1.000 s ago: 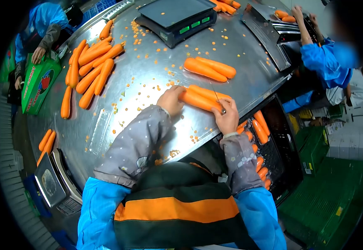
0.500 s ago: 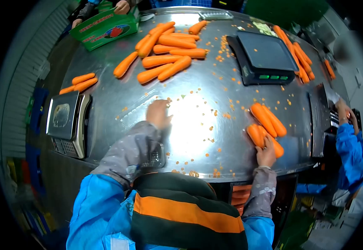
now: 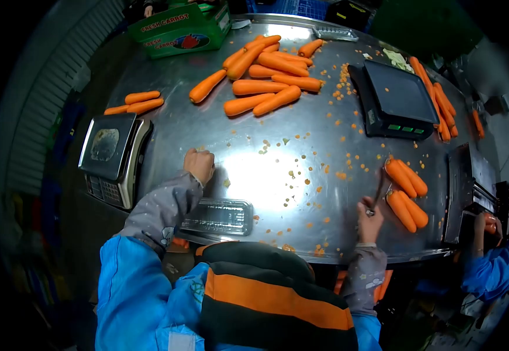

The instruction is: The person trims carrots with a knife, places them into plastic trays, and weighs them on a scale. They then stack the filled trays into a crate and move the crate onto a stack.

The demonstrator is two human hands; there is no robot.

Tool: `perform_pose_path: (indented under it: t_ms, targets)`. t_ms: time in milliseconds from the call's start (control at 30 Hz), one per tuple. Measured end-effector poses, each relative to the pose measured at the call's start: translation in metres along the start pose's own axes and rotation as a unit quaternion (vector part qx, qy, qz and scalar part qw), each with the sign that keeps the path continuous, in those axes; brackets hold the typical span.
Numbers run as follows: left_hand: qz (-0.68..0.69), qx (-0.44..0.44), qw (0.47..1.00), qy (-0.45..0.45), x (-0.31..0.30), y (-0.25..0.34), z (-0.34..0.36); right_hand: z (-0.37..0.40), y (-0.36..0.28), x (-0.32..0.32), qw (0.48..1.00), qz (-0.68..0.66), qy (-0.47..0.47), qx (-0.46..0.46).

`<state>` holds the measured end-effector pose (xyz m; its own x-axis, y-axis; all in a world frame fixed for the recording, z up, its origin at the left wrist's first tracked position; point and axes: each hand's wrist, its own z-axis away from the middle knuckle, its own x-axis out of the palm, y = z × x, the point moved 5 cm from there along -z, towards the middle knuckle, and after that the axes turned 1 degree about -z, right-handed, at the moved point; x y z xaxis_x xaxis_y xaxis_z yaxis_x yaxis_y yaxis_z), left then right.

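My left hand [image 3: 200, 165] is closed in a fist over the metal table [image 3: 172, 137], just above and left of a clear plastic tray [image 3: 222, 216]; anything inside its fingers is hidden. At the right, my right hand [image 3: 370, 221] is closed round what looks like a thin knife [image 3: 378, 196], its dark blade pointing away from me. Beside it lie two pairs of carrots, a farther pair [image 3: 406, 176] and a nearer pair [image 3: 407, 210]. The hand does not touch them.
A carrot pile [image 3: 266, 76] lies at the back centre. Scales stand at left [image 3: 111, 149] and right [image 3: 400, 99]. More carrots lie by both scales. A green carton [image 3: 178, 35] is back left. Orange bits are scattered about. A co-worker's hands [image 3: 488, 228] are at far right.
My right hand has let go of the nearer carrots and drawn back, now showing the thin blade. My left hand has moved left, and the clear tray shows more fully. The view has shifted.
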<state>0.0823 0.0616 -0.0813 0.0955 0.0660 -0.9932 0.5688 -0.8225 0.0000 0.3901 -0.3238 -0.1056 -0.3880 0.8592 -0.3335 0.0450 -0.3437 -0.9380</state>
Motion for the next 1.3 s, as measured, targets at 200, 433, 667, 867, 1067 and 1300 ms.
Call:
perform_pose_path:
  t_ms: [200,433,667,867,1067,1300]
  targets:
    - [0.000,0.065,0.997,-0.039,0.000,0.028,0.008,0.056,-0.033,0.073,0.951,-0.232,-0.147,0.140]
    - [0.116,0.353,0.919,-0.134,-0.019,0.175,0.008,0.035,0.012,0.094,0.996,-0.071,-0.037,0.044]
    - [0.129,0.086,0.987,-0.028,0.014,0.061,-0.186,0.065,0.073,-0.074,0.969,-0.180,0.159,0.056]
    - [0.078,-0.090,0.973,-0.196,0.067,0.016,-0.234,0.130,0.072,-0.115,0.896,0.188,0.403,0.010]
    - [-0.017,0.063,0.997,-0.041,0.072,0.036,-0.199,0.162,0.058,-0.084,0.906,-0.038,0.419,0.047]
    - [0.150,0.200,0.967,0.041,0.066,0.085,-0.114,0.133,0.037,-0.009,0.966,-0.019,0.254,0.049]
